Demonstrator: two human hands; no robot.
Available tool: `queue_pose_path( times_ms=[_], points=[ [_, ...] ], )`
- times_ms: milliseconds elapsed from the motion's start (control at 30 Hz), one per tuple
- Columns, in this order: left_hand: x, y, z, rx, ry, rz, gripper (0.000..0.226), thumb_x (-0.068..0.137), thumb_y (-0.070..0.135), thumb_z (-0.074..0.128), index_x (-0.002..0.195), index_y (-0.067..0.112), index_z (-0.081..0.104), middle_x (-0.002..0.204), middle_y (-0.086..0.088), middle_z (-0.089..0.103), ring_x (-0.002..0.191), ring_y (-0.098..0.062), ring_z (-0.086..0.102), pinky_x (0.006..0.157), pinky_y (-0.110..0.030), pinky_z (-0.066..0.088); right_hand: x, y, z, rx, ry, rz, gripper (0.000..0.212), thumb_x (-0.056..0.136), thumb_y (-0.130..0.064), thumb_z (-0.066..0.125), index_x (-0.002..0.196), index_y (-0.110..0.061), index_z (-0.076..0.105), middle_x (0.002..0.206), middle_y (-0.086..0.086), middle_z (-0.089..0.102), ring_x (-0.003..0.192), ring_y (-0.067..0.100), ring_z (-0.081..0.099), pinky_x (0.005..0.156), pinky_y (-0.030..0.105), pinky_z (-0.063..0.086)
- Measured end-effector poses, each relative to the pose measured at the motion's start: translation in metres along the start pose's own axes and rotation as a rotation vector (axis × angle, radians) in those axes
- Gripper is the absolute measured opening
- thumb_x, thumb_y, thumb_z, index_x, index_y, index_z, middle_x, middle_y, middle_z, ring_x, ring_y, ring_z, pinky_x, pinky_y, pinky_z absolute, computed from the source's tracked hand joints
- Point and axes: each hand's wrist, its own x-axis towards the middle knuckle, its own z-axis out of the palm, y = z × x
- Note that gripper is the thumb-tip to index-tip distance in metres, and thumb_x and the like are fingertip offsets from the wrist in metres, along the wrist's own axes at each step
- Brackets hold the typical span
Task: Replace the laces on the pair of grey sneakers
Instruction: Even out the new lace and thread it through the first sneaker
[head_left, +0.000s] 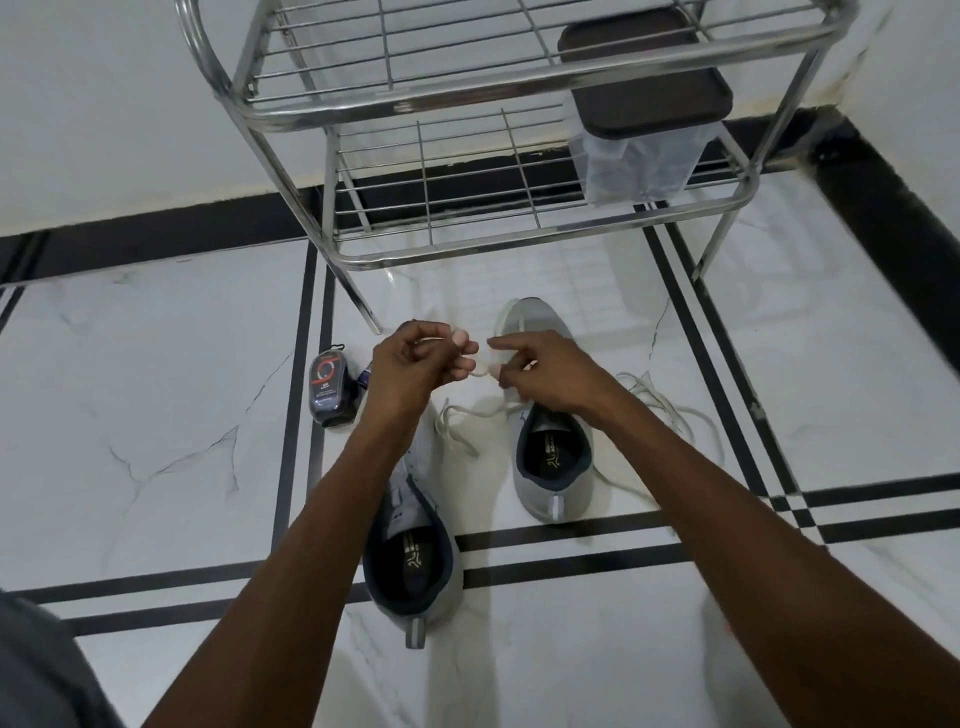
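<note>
A: Nearest the camera, low in the frame, lies the left grey sneaker (415, 561), heel toward the viewer, its dark opening showing only a printed insole. The person's left forearm crosses its front half.

B: And the right grey sneaker (553, 457)?

A: It sits just right of centre on the white marble floor (171, 415), toe pointing at the steel shoe rack (467, 130). It too holds only its insole.

B: What are the hands doing?

A: Both are raised at centre frame above the right sneaker's toe. The left hand (415, 364) has its fingers curled, pinching a white lace (480, 370); the right hand (545, 371) pinches the same lace close beside it. More white lace (670, 410) trails loose over the floor right of that sneaker.

B: Any containers?

A: A clear box with a dark lid (644, 104) stands on the rack, upper right; its contents are too blurred to name. A small dark bottle (332, 387) lies on the floor left of the hands.
</note>
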Motion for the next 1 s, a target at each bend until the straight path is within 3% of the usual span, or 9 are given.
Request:
queue_pose_path(
  times_ms=[67,100,167,267,333,500,633,767,1000],
  points=[
    [-0.001,-0.006,0.008,0.089,-0.035,0.033,0.021,0.096,0.01,0.069,0.106,-0.009,0.066,0.092,-0.022,0.076,0.07,-0.023,0.069,0.069,-0.029,0.058,-0.01,0.014,-0.017,-0.015,0.138,0.055,0.038,0.089,-0.02,0.067,0.126,-0.026,0.069,0.106,0.0,0.074,0.09,0.015,0.069,0.088,0.029,0.054],
    [-0.002,-0.008,0.012,0.144,-0.064,0.055,0.019,0.097,0.011,0.068,0.103,-0.006,0.068,0.089,-0.02,0.076,0.067,-0.023,0.069,0.066,-0.029,0.057,-0.015,0.022,-0.025,-0.034,0.187,0.082,0.032,0.087,-0.023,0.07,0.119,-0.027,0.071,0.103,-0.003,0.074,0.093,0.015,0.069,0.084,0.027,0.054],
    [-0.003,-0.012,0.023,0.272,-0.112,0.095,0.016,0.097,0.015,0.069,0.101,-0.001,0.072,0.084,-0.015,0.076,0.063,-0.021,0.067,0.059,-0.027,0.053,-0.028,0.03,-0.034,-0.059,0.173,0.155,0.027,0.082,-0.034,0.077,0.108,-0.026,0.071,0.094,-0.006,0.073,0.089,0.011,0.068,0.073,0.022,0.051],
    [-0.003,-0.021,0.037,0.425,-0.139,0.135,0.012,0.094,0.02,0.073,0.097,0.009,0.077,0.076,-0.006,0.076,0.058,-0.019,0.068,0.058,-0.027,0.053,-0.041,0.036,-0.029,-0.146,0.094,0.224,0.037,0.077,-0.044,0.082,0.106,-0.024,0.07,0.096,-0.005,0.07,0.089,0.012,0.067,0.072,0.023,0.05],
    [-0.004,-0.026,0.045,0.518,-0.144,0.15,0.01,0.092,0.023,0.075,0.095,0.014,0.079,0.075,0.001,0.076,0.057,-0.014,0.068,0.061,-0.027,0.056,-0.046,0.038,-0.021,-0.21,0.15,0.188,0.033,0.078,-0.039,0.082,0.104,-0.02,0.073,0.097,-0.003,0.071,0.09,0.015,0.067,0.077,0.026,0.052],
    [-0.01,-0.031,0.058,0.744,-0.163,0.223,0.006,0.085,0.024,0.08,0.089,0.021,0.083,0.085,0.01,0.076,0.068,0.007,0.062,0.064,-0.01,0.043,-0.048,0.051,-0.008,-0.2,0.293,0.094,0.015,0.085,-0.021,0.074,0.096,-0.013,0.08,0.091,0.004,0.078,0.082,0.018,0.071,0.082,0.031,0.057],
    [-0.011,-0.031,0.064,0.867,-0.156,0.213,0.007,0.082,0.032,0.077,0.087,0.028,0.08,0.085,0.013,0.072,0.081,-0.007,0.065,0.073,-0.03,0.054,-0.043,0.059,-0.012,-0.061,0.278,0.145,0.015,0.09,-0.021,0.07,0.098,-0.014,0.081,0.093,0.0,0.077,0.084,0.015,0.07,0.083,0.032,0.058],
    [-0.015,-0.026,0.073,1.068,-0.177,0.269,0.012,0.082,0.035,0.073,0.089,0.027,0.078,0.091,0.01,0.066,0.083,-0.016,0.062,0.071,-0.032,0.05,-0.043,0.07,-0.017,0.304,0.19,0.31,0.014,0.093,-0.014,0.068,0.1,-0.011,0.079,0.093,0.007,0.076,0.092,0.023,0.072,0.082,0.042,0.063],
    [-0.014,-0.025,0.085,1.234,-0.192,0.323,0.017,0.083,0.034,0.069,0.095,0.025,0.078,0.099,0.005,0.065,0.088,-0.021,0.063,0.07,-0.032,0.044,-0.045,0.074,-0.025,0.516,0.12,0.387,0.014,0.093,-0.011,0.069,0.103,-0.006,0.077,0.1,0.016,0.075,0.089,0.019,0.069,0.07,0.028,0.06]
  ],
)
